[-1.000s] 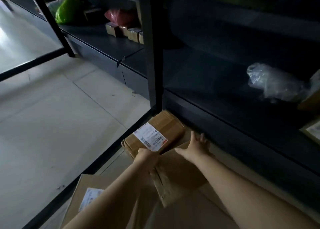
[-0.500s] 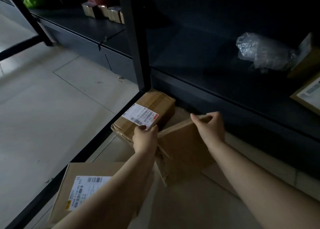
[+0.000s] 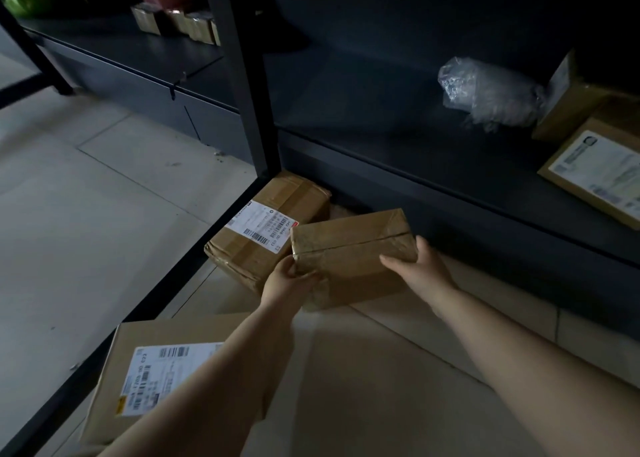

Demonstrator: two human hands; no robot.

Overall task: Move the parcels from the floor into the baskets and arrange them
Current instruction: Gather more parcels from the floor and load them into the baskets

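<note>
A taped brown cardboard parcel point(image 3: 349, 248) is held between both hands, lifted and tilted above the floor tiles. My left hand point(image 3: 285, 281) grips its near left corner. My right hand point(image 3: 417, 266) grips its right end. Behind it, a labelled parcel point(image 3: 263, 231) lies on the floor against the shelf post. A larger flat labelled parcel point(image 3: 152, 370) lies on the floor at the lower left, partly hidden by my left forearm.
A dark metal shelf unit point(image 3: 381, 151) stands ahead, with a black post point(image 3: 249, 103) at its corner. On the shelf at right lie a clear plastic-wrapped bundle point(image 3: 488, 93) and two cardboard parcels point(image 3: 595, 169). Small boxes point(image 3: 180, 23) sit on the far left shelf.
Both hands closed on the brown parcel and raised it off the floor, turning it so its taped top faces up. The view has shifted closer to the shelf.
</note>
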